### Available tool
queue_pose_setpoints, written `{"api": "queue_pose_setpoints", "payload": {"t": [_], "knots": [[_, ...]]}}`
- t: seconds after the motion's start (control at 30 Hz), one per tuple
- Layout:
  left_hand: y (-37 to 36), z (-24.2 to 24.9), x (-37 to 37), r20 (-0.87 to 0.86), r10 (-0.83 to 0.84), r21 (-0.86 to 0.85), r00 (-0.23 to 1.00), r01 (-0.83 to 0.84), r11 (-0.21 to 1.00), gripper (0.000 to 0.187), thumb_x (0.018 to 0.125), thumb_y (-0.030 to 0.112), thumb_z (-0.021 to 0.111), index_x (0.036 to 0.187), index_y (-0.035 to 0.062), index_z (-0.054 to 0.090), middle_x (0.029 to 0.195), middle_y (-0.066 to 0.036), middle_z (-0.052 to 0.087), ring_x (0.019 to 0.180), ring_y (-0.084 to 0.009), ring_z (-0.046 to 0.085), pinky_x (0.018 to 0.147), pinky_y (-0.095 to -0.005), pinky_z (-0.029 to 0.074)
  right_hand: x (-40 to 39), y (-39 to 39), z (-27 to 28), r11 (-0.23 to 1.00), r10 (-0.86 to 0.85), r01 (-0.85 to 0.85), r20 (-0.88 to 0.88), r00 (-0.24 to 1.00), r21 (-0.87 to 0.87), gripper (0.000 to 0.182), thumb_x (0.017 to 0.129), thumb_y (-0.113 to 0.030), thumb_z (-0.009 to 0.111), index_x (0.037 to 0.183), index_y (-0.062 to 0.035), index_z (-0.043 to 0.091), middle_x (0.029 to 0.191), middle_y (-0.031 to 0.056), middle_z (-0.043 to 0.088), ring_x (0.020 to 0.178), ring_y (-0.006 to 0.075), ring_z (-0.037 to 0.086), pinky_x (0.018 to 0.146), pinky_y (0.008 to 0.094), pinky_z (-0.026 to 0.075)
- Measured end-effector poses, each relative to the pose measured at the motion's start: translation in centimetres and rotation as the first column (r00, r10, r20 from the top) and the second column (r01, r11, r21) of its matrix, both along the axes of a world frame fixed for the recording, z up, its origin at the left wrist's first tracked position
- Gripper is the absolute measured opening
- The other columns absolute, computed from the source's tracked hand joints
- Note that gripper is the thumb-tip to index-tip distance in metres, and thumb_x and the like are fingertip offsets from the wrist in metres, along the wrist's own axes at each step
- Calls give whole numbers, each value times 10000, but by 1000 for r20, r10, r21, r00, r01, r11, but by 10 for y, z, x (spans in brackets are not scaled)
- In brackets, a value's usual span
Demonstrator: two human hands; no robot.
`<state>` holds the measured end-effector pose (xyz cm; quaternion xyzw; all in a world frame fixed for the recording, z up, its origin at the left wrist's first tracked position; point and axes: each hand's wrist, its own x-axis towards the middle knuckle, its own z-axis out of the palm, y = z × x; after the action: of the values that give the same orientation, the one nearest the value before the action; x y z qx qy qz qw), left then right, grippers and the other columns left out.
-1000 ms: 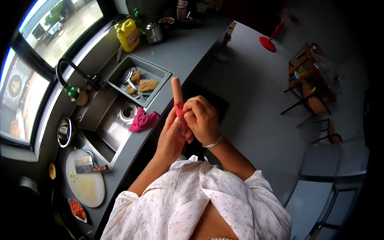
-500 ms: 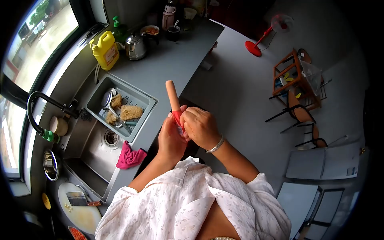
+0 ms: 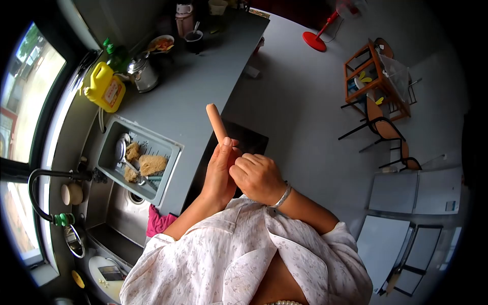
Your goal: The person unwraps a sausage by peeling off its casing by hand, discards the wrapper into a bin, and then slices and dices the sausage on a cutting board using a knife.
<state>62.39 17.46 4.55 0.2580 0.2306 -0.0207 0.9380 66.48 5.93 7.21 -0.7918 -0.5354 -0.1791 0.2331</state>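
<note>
A long pale-orange sausage (image 3: pixel 216 123) points up and slightly left, its upper part bare. My left hand (image 3: pixel 218 173) is closed around its lower end, the thumb pressed along it. Right beside it, my right hand (image 3: pixel 258 175) is curled into a fist with its knuckles up, close to the left fingers. Whatever the right fingers grip is hidden. The red wrapper seen earlier does not show now.
On the left, a grey drain basket (image 3: pixel 175 152) with loofah pieces and a ladle sits over the steel sink (image 3: pixel 122 213). A pink cloth (image 3: pixel 160 222) lies at the sink's edge. A yellow jug (image 3: pixel 105 87) and a kettle (image 3: pixel 142 74) stand on the counter.
The red wrapper at the sausage's lower end has gone from sight. My left thumb now lies on the sausage. The camera view has shifted, so the counter appears farther left.
</note>
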Motion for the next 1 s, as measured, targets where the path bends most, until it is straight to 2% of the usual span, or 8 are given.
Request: {"api": "queue_pose_setpoints", "payload": {"t": [0.27, 0.37, 0.47, 0.57, 0.8, 0.9, 0.93, 1.0], "knots": [[-65, 4, 103, 139, -213, 405, 967, 141, 903, 373, 948, 312, 650, 1172, 56, 498, 831, 13, 504, 725, -67, 485, 615, -220, 417, 91, -97, -11, 967, -5, 85, -316, 949, 241, 54, 808, -46, 615, 815, -62, 565, 764, 65, 555, 659, 180, 580, 613, 292, 507], [-101, 7, 145, 111, -272, 583, 956, 159, 797, 480, 891, 223, 730, 1233, 24, 458, 877, -31, 549, 801, -109, 558, 701, -261, 489, 144, -150, -12, 783, 113, 405, -747, 655, 473, 350, 885, -147, 683, 1188, -32, 549, 1107, 87, 602, 912, 151, 603, 776, 293, 504], [-141, 7, 178, 7, -489, 887, 872, 221, 406, 536, 839, 123, 750, 1257, 28, 428, 945, -98, 587, 844, -152, 590, 737, -291, 501, 201, -182, -11, 712, 413, 449, -839, 354, 540, 764, 840, -323, 776, 1390, 31, 382, 1261, 139, 522, 1120, 180, 543, 913, 302, 464], [-180, 11, 203, 61, -564, 919, 824, 174, 354, 570, 823, 88, 757, 1249, 6, 388, 1065, -139, 601, 905, -182, 618, 787, -315, 528, 232, -213, -12, 802, 478, 379, -877, 53, 461, 408, 907, -270, 686, 1180, 14, 579, 1172, 106, 597, 1086, 203, 580, 974, 355, 444], [-215, -29, 266, 211, -310, 769, 927, 39, 638, 577, 778, 168, 829, 1171, 8, 438, 1117, -116, 555, 987, -206, 600, 774, -319, 550, 284, -232, -2, 412, 592, 583, -692, 413, 700, 280, 983, -168, 567, 728, -87, 486, 706, 27, 555, 709, 155, 601, 838, 371, 523], [-225, -8, 290, 203, -238, 893, 950, -80, 443, 448, 757, 211, 841, 1047, 19, 558, 1072, -74, 552, 972, -202, 554, 843, -361, 500, 321, -237, 12, 316, 603, 649, -675, 426, 692, 266, 985, -167, 567, 746, -99, 472, 655, -7, 475, 632, 137, 527, 722, 360, 527], [-225, -7, 301, 352, -233, 934, 906, -325, 146, 376, 727, 234, 852, 916, 21, 607, 958, -80, 563, 869, -226, 552, 793, -363, 462, 332, -236, 8, 299, 611, 663, -671, 420, 687, 248, 984, -172, 572, 766, -99, 479, 655, -6, 475, 630, 135, 525, 710, 356, 524], [-224, -10, 325, 320, -267, 948, 909, -304, 100, 356, 717, 232, 855, 863, 19, 611, 895, -79, 563, 825, -234, 544, 747, -357, 444, 357, -232, 1, 283, 615, 687, -676, 406, 669, 201, 981, -188, 584, 829, -93, 491, 654, -5, 475, 627, 127, 522, 682, 335, 521]]}}
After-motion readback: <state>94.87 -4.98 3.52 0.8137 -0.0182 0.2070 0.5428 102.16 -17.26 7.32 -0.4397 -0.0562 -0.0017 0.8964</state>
